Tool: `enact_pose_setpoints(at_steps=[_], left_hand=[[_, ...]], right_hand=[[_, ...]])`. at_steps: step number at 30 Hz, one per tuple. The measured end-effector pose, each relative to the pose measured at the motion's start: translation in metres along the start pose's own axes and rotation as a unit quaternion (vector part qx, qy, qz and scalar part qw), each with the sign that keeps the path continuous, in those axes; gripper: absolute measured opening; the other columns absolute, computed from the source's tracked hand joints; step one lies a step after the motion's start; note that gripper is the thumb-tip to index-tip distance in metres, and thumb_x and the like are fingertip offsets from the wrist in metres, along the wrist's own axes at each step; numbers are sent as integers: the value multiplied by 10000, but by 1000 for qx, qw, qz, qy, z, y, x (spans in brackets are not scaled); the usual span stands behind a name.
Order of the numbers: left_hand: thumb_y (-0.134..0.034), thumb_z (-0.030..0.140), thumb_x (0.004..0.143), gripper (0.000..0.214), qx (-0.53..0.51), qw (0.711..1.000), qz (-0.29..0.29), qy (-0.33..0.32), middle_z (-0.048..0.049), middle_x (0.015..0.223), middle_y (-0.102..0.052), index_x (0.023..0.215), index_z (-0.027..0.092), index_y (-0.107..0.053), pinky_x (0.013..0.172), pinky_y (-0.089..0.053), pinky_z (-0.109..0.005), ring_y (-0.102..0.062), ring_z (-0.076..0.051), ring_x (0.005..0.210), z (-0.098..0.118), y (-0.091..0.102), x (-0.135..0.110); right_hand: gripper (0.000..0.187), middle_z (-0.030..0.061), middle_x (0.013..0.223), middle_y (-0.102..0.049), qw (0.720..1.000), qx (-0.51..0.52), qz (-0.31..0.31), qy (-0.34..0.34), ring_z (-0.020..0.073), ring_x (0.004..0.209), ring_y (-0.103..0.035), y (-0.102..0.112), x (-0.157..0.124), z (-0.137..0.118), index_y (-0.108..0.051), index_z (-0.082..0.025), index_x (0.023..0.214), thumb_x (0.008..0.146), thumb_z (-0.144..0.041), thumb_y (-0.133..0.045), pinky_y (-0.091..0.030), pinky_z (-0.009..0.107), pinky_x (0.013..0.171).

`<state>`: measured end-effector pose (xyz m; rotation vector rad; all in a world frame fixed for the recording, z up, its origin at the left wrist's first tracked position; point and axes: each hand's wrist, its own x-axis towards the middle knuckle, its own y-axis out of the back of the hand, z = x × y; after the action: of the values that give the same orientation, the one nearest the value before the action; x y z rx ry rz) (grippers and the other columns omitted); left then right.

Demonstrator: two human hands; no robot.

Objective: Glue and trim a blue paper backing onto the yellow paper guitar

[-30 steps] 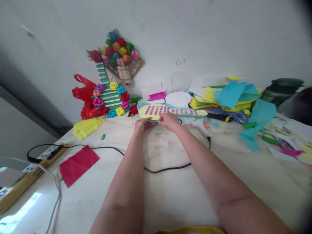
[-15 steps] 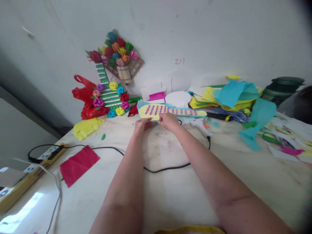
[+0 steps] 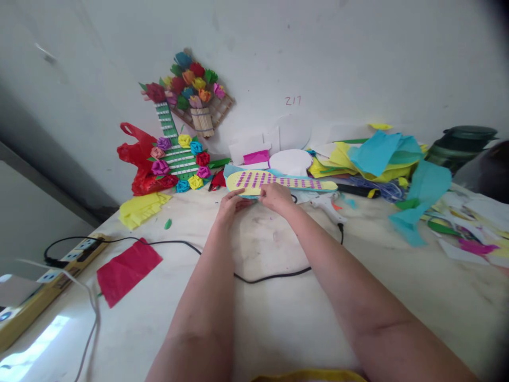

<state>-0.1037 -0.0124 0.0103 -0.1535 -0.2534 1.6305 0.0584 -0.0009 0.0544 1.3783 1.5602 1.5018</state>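
A yellow guitar-shaped paper cutout (image 3: 252, 182) with purple strips across it stands out at the far side of the table, its narrow neck toward the right. Blue crepe paper (image 3: 231, 170) shows behind it and along its lower edge. My left hand (image 3: 230, 205) grips the near edge of the wide end, fingertips on the front and the other fingers partly under it. My right hand (image 3: 275, 196) pinches the same lower edge a little to the right. A white glue gun (image 3: 329, 207) lies right of my right hand.
A green guitar shape with paper flowers (image 3: 181, 159) leans at the back left beside a red plastic bag (image 3: 139, 154). Red crepe paper (image 3: 129, 271) and a power strip (image 3: 51, 281) lie left. A black cable (image 3: 274, 277) crosses beneath my forearms. Blue crepe paper scraps (image 3: 423, 185) lie right.
My left hand has shifted very slightly along the lower edge, its fingertips a touch higher on the cutout. The right hand stays nearly the same.
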Motion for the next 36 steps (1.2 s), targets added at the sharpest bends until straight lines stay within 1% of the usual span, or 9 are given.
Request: enact_pose_setpoints(at_steps=[4,12,19,29,36], left_hand=[[-519,93,623,445,-3,1000,-15,-15,-110,666,-667,1062,38,-558,783,-489,-375,-661,-215,679,0,2,0],[-523,97,626,437,-11,1000,-19,-16,-111,660,-669,1057,28,-556,788,-486,-370,-661,-217,688,3,0,-4],[-499,76,624,452,0,1000,-5,-6,-115,648,-669,1071,20,-544,792,-480,-390,-661,-213,661,4,-1,-3],[-494,88,631,427,-5,1000,-14,-10,-120,663,-674,1051,36,-548,799,-477,-401,-662,-226,690,1,1,-1],[-590,119,615,459,7,1000,-21,-14,-109,687,-679,1069,50,-561,793,-480,-366,-662,-220,698,1,1,-3]], right_hand=[[147,41,917,-657,1000,4,-4,4,195,862,-578,1,1,2,-634,-233,842,735,-302,-561,-397,263,673],[125,26,899,-665,1000,1,-8,30,197,837,-583,13,0,6,-643,-234,785,701,-308,-589,-397,263,657],[123,10,845,-668,998,23,-7,50,176,819,-582,5,1,3,-638,-234,774,701,-318,-584,-380,246,629],[138,2,865,-667,999,46,-2,26,172,815,-581,-4,3,8,-634,-240,776,695,-341,-585,-376,239,609],[136,16,873,-666,999,37,-4,8,183,825,-583,-3,3,7,-636,-236,786,702,-327,-580,-387,249,623]])
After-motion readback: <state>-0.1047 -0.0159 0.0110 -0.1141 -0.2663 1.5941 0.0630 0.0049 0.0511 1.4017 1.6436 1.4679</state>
